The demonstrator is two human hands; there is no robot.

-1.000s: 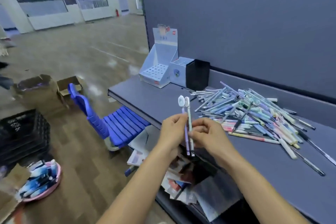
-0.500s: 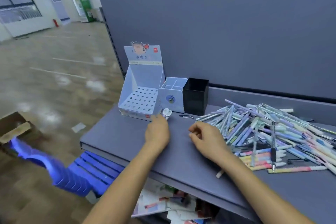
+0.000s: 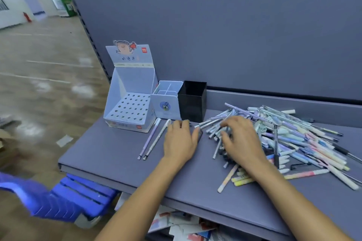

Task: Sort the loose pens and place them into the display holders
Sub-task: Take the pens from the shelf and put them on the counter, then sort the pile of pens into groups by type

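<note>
A blue slatted plastic chair point(image 3: 78, 199) sits at eight o'clock; loose printed papers point(image 3: 184, 227) (a jumbled heap) at six.

A stationery shop is being indicated by grey retail shelving point(image 3: 235, 25), a branded pen display box point(image 3: 129, 100) and open flooring point(image 3: 49, 64) upper left.
</note>
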